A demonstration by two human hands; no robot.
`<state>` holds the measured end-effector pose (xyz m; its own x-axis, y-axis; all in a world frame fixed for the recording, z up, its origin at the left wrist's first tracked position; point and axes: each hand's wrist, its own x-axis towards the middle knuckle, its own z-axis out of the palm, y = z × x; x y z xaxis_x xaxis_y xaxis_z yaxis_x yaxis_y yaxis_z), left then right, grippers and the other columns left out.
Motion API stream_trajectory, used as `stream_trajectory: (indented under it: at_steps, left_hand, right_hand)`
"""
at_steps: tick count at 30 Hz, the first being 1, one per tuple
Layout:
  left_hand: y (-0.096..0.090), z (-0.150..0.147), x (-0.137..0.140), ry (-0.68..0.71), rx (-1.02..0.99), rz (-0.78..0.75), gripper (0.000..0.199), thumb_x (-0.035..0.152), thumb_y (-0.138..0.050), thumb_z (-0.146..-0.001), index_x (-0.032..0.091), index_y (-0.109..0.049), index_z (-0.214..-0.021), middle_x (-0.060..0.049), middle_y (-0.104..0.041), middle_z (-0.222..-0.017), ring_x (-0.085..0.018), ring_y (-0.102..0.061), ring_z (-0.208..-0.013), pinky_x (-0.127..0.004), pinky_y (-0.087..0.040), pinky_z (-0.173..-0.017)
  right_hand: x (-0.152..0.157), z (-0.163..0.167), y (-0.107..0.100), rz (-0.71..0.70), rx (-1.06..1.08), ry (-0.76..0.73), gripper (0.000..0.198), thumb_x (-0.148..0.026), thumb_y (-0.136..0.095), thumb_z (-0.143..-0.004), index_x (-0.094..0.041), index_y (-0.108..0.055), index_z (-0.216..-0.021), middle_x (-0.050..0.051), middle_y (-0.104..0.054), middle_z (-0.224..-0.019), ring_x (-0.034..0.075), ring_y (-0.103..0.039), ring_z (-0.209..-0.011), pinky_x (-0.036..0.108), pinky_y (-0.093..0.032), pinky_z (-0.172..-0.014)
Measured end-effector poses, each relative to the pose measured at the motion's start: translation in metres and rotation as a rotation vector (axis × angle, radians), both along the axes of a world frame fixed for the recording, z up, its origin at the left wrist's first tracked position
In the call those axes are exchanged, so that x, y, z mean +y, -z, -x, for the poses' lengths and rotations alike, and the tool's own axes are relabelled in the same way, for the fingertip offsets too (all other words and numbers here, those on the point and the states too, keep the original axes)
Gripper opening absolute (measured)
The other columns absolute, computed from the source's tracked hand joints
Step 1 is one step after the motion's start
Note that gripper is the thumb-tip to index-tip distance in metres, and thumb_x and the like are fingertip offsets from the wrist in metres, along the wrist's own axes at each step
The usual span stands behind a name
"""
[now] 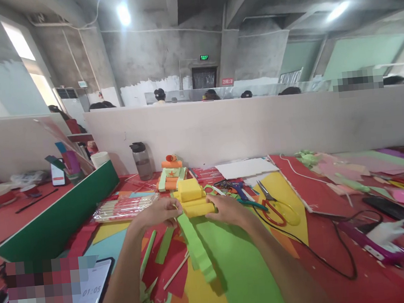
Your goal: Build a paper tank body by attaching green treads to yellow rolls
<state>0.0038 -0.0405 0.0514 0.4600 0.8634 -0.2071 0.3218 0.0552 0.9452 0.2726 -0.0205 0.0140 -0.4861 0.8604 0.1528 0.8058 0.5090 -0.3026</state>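
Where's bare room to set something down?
Best bet: the green sheet, between the folded green strip and the right forearm. Red tabletop also shows between the yellow sheet and the purple power strip, though a black cable crosses it. Crowded: beyond the right hand, with scissors and a white sheet.

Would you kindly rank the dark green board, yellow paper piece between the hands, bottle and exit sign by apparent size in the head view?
1. Dark green board
2. Yellow paper piece and bottle: too alike to rank
3. Exit sign
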Motion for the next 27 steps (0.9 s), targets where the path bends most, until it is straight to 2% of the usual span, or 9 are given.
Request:
stream_trajectory:
  at_steps: [4,9,12,16,18,20,22,24,27]
  left_hand:
    - [0.007,0.004,0.000,0.088,0.092,-0.008,0.026,0.042,-0.069,-0.071,0.019,-0.065,-0.081,-0.003,-0.065,-0.066,-0.018,-0.068,-0.059,-0.025,-0.052,-0.053]
    - [0.010,0.013,0.001,0.179,0.166,0.005,0.018,0.037,-0.070,-0.070,0.021,-0.068,-0.078,-0.003,-0.067,-0.069,-0.019,-0.069,-0.064,-0.023,-0.050,-0.053]
    - [0.015,0.013,0.004,0.176,0.173,-0.003,0.018,0.036,-0.070,-0.068,0.021,-0.069,-0.078,-0.004,-0.067,-0.069,-0.021,-0.068,-0.065,-0.025,-0.050,-0.054]
    - [0.029,-0.001,0.015,0.048,0.160,-0.125,0.018,0.034,-0.069,-0.067,0.019,-0.068,-0.076,-0.006,-0.067,-0.068,-0.022,-0.065,-0.062,-0.026,-0.047,-0.051]
    - [0.036,-0.008,0.022,-0.091,0.158,-0.243,0.017,0.030,-0.065,-0.068,0.019,-0.067,-0.081,-0.006,-0.067,-0.073,-0.021,-0.064,-0.064,-0.028,-0.047,-0.055]
    - [0.041,-0.011,0.028,-0.248,0.291,-0.418,0.016,0.024,-0.062,-0.070,0.020,-0.065,-0.085,-0.007,-0.068,-0.079,-0.022,-0.064,-0.074,-0.028,-0.046,-0.063]
    - [0.043,-0.009,0.032,-0.350,0.499,-0.512,0.015,0.019,-0.059,-0.071,0.020,-0.063,-0.086,-0.008,-0.069,-0.086,-0.024,-0.064,-0.082,-0.030,-0.043,-0.071]
    - [0.044,-0.004,0.033,-0.391,0.642,-0.511,0.012,0.020,-0.058,-0.071,0.020,-0.060,-0.082,-0.010,-0.069,-0.086,-0.027,-0.063,-0.085,-0.033,-0.041,-0.073]
    - [0.049,0.000,0.031,-0.398,0.700,-0.450,0.013,0.027,-0.065,-0.066,0.020,-0.056,-0.072,-0.012,-0.067,-0.077,-0.031,-0.063,-0.081,-0.035,-0.041,-0.069]
  right_hand:
    - [0.002,-0.002,-0.005,-0.026,0.085,0.039,0.039,-0.044,-0.063,-0.082,-0.023,-0.056,-0.113,0.006,-0.068,-0.089,0.021,-0.062,-0.075,0.028,-0.038,-0.066]
    - [0.003,-0.003,-0.009,-0.048,0.227,0.068,0.034,-0.037,-0.062,-0.084,-0.022,-0.056,-0.113,0.006,-0.068,-0.097,0.019,-0.063,-0.077,0.027,-0.041,-0.070]
    - [0.006,-0.005,-0.010,-0.071,0.321,0.089,0.029,-0.037,-0.056,-0.087,-0.023,-0.056,-0.112,0.005,-0.069,-0.093,0.019,-0.063,-0.076,0.028,-0.043,-0.071]
    - [0.009,-0.010,-0.013,-0.096,0.463,0.145,0.031,-0.045,-0.051,-0.089,-0.021,-0.056,-0.108,0.004,-0.068,-0.087,0.021,-0.064,-0.077,0.029,-0.045,-0.071]
    - [0.011,-0.013,-0.014,-0.083,0.535,0.170,0.036,-0.050,-0.047,-0.089,-0.021,-0.056,-0.108,0.004,-0.068,-0.084,0.022,-0.064,-0.077,0.030,-0.047,-0.070]
    - [0.012,-0.016,-0.015,-0.055,0.601,0.190,0.038,-0.053,-0.044,-0.090,-0.022,-0.055,-0.108,0.004,-0.068,-0.081,0.023,-0.064,-0.077,0.031,-0.048,-0.068]
    - [0.012,-0.018,-0.016,-0.043,0.655,0.211,0.040,-0.054,-0.042,-0.090,-0.022,-0.053,-0.111,0.004,-0.068,-0.078,0.023,-0.065,-0.076,0.031,-0.049,-0.068]
    - [0.011,-0.019,-0.017,-0.049,0.690,0.221,0.041,-0.054,-0.042,-0.090,-0.022,-0.052,-0.113,0.004,-0.068,-0.078,0.023,-0.065,-0.075,0.032,-0.049,-0.067]
    - [0.009,-0.018,-0.020,-0.080,0.683,0.203,0.041,-0.054,-0.043,-0.090,-0.022,-0.052,-0.114,0.005,-0.067,-0.080,0.024,-0.065,-0.078,0.033,-0.049,-0.069]
